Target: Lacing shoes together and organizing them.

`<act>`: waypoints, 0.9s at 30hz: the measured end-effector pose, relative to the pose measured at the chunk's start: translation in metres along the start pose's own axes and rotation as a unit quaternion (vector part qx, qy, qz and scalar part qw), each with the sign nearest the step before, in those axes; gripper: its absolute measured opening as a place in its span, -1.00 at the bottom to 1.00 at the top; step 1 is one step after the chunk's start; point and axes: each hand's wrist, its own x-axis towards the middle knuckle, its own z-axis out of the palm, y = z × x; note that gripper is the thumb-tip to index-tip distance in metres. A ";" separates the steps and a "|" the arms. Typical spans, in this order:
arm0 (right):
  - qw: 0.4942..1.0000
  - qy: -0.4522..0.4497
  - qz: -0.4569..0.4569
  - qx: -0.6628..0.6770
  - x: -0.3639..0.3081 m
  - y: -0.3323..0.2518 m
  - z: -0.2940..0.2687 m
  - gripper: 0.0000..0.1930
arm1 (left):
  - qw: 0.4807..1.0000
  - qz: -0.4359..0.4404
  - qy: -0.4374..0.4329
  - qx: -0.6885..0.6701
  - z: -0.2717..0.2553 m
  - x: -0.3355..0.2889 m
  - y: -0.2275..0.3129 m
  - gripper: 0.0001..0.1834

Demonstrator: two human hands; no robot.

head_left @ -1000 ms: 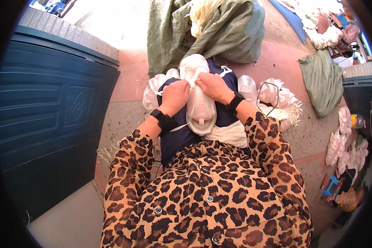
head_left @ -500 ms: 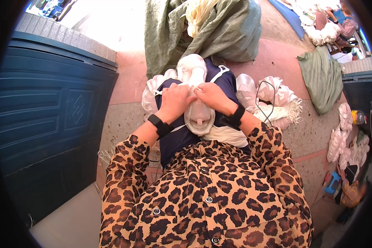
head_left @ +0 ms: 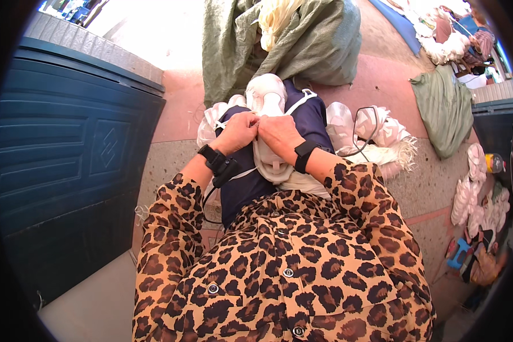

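A white shoe upper (head_left: 268, 102) lies lengthwise on my lap over dark trousers, its rounded far end past my hands and its other end toward my belly. My left hand (head_left: 239, 132) and my right hand (head_left: 280, 137) meet over its middle, fingertips pinched close together. Whatever thin thing they pinch is hidden by the fingers. The back of my right hand covers part of the upper. Loose white laces (head_left: 302, 191) lie on my lap below it. Black bands circle both wrists.
More white uppers (head_left: 339, 122) and a fringed bundle of laces (head_left: 402, 151) lie to the right, beside a bent dark wire (head_left: 356, 128). A green sack (head_left: 325, 54) stands ahead. At left is a blue door (head_left: 68, 142). Another person (head_left: 481, 40) is at far right.
My hands have come closer together, the right shifting left and turning its back upward. The left wrist has rotated. The upper has stayed about where it was.
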 end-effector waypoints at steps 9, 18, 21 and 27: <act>0.998 0.012 -0.007 0.063 -0.001 0.013 -0.002 -0.89 | 0.946 0.065 0.088 0.306 0.018 -0.016 0.010 -0.87; 0.998 -0.001 0.011 0.056 -0.001 0.015 0.001 -0.89 | 0.992 -0.027 0.061 0.111 0.003 -0.010 0.015 -0.80; 0.995 0.014 0.049 0.086 0.001 0.022 0.000 -0.86 | 0.997 -0.016 0.041 0.062 0.001 -0.002 0.010 -0.74; 0.988 0.036 0.056 0.141 -0.004 0.029 0.002 -0.80 | 0.995 -0.060 0.057 0.055 0.005 0.016 -0.006 -0.76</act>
